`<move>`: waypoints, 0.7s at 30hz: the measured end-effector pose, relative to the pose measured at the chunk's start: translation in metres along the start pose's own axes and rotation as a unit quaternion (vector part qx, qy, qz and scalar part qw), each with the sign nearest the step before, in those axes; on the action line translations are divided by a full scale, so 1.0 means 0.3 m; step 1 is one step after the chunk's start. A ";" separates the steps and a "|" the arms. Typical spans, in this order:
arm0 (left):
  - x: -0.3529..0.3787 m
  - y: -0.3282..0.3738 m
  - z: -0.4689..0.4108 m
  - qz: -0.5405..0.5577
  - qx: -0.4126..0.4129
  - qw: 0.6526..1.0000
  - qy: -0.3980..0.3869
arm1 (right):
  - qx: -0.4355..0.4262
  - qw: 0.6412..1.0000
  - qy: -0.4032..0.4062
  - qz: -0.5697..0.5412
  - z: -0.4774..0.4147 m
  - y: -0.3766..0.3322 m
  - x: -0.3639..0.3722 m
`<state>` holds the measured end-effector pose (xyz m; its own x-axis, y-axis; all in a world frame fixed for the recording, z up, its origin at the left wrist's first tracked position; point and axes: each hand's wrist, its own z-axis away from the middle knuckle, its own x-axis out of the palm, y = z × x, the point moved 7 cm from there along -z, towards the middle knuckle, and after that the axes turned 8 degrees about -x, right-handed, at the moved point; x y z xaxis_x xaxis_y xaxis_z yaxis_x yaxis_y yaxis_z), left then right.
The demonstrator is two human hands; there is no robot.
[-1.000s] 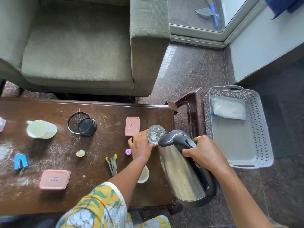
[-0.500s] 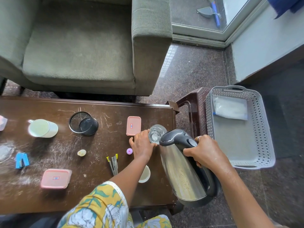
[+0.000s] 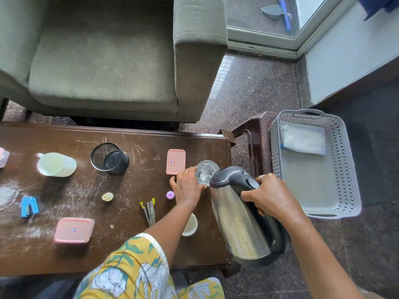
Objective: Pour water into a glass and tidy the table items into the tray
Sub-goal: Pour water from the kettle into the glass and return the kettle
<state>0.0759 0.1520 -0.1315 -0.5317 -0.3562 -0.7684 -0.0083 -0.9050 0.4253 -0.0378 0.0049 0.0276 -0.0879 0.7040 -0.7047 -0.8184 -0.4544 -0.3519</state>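
Right hand (image 3: 272,196): curled round the handle of the steel electric kettle (image 3: 235,229), which is tilted spout-first toward the drinking glass (image 3: 206,171), centre frame. Left hand (image 3: 187,187): wrapped round the glass, which stands on the bench (image 3: 129,244). Grey tray (image 3: 350,190): right of frame.

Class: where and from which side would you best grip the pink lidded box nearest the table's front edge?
Probably from above, fingers and thumb across the long sides of the pink lidded box: it lies flat and low on the table, lid shut, with nothing touching it.
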 end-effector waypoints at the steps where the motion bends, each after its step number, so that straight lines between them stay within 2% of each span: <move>1: 0.000 0.001 0.000 0.001 0.000 1.000 0.001 | 0.000 1.000 0.000 0.001 -0.001 0.000 0.000; 21: -0.005 0.002 0.005 -0.005 -0.004 1.000 -0.006 | -0.004 1.000 0.001 0.001 -0.004 0.001 0.006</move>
<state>0.0755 0.1523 -0.1293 -0.5424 -0.3448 -0.7661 -0.0058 -0.9103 0.4138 -0.0376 0.0053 0.0253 -0.0887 0.7013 -0.7073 -0.8137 -0.4606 -0.3546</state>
